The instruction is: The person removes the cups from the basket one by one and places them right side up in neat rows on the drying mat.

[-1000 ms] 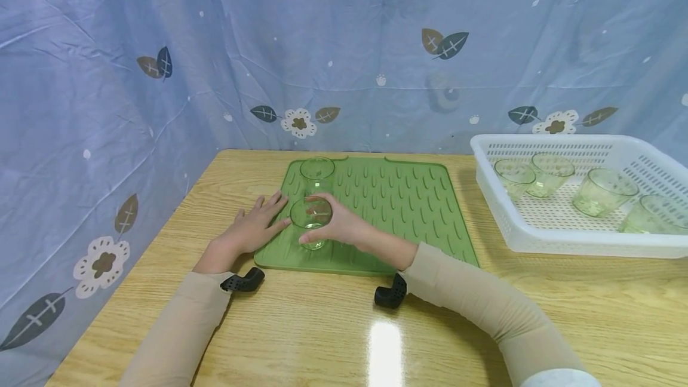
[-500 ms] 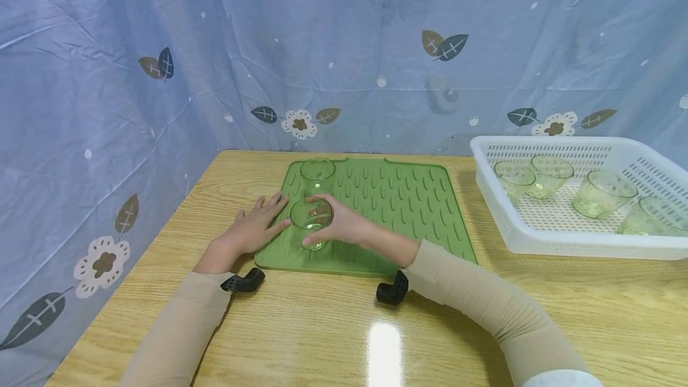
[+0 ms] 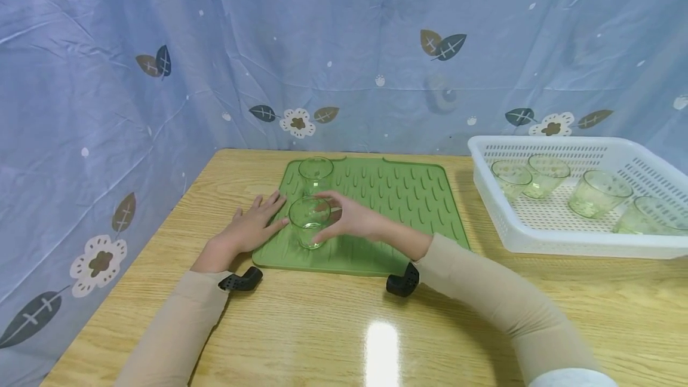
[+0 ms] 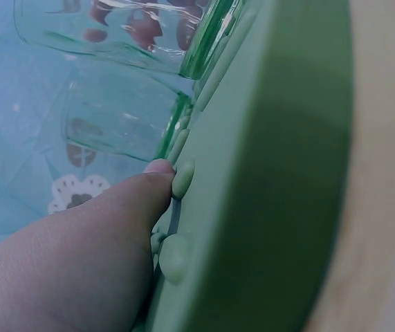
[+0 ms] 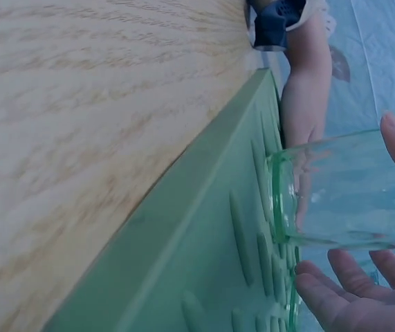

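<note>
A rear tumbler (image 3: pixel 315 173) and a front tumbler (image 3: pixel 303 230) are stood upright on the left of the green drying mat (image 3: pixel 387 196), the latter loosely ringed, seemingly ungripped, by the right hand (image 3: pixel 346 220). The left hand (image 3: pixel 249 230) is laid, fingers spread, across the mat's left edge. Two seem placed; four basketed tumblers (image 3: pixel 599 196), right of the mat, appear left.

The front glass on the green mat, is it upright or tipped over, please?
Upright: the front glass stands on its thick base on the green mat, its open rim facing up.
</note>
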`<state>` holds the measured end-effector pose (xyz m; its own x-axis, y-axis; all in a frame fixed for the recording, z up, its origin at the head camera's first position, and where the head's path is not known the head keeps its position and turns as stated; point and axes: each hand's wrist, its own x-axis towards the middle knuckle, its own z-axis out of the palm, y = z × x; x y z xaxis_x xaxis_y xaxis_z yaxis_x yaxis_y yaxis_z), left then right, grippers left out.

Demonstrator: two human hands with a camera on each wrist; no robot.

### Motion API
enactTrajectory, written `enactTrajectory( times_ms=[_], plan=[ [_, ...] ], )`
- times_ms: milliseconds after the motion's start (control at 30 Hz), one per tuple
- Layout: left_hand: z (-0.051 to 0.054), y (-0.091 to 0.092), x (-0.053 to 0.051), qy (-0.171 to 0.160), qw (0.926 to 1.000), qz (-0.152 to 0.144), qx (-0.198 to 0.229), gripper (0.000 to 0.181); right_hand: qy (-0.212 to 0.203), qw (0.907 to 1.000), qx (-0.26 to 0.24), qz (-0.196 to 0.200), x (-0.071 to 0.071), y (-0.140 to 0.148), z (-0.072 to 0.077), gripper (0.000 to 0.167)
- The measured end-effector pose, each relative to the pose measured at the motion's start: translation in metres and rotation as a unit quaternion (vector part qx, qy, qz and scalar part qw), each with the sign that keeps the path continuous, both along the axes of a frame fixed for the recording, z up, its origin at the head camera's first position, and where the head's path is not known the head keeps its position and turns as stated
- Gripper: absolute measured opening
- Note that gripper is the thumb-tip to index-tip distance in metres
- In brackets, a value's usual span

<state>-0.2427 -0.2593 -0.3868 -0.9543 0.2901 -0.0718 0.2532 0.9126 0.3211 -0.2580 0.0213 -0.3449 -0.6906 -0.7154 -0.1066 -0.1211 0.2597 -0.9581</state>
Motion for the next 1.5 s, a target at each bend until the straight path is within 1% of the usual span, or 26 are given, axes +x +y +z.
enactTrajectory(
  times_ms=[367, 633, 833, 1000, 1100, 1267, 1500],
  plan=[
    [0.001, 0.000, 0.002, 0.004, 1.0000, 0.000, 0.004, 0.071, 0.033, 0.9995, 0.005, -0.002, 0.001, 0.024, 0.008, 0.081],
    [0.002, -0.001, 0.002, 0.007, 1.0000, -0.001, 0.003, 0.071, 0.062, 0.9980, 0.001, -0.003, 0.002, 0.044, 0.018, 0.072],
    [0.001, -0.001, 0.003, 0.007, 1.0000, 0.000, 0.004, 0.071, 0.075, 0.9970, 0.005, -0.019, 0.005, 0.060, 0.029, 0.069],
    [0.001, 0.000, 0.003, 0.008, 1.0000, -0.001, 0.003, 0.070, 0.083, 0.9961, 0.000, -0.028, 0.006, 0.076, 0.034, 0.067],
    [0.001, 0.000, 0.003, 0.007, 1.0000, -0.002, 0.005, 0.070, 0.106, 0.9937, 0.002, -0.036, 0.006, 0.087, 0.035, 0.065],
    [0.002, 0.001, 0.003, 0.007, 1.0000, -0.004, 0.006, 0.070, 0.170, 0.9843, 0.002, -0.046, 0.010, 0.107, 0.034, 0.061],
    [0.001, 0.001, 0.003, 0.008, 0.9999, -0.004, 0.006, 0.070, 0.224, 0.9726, 0.005, -0.061, 0.017, 0.132, 0.034, 0.060]
  ],
)
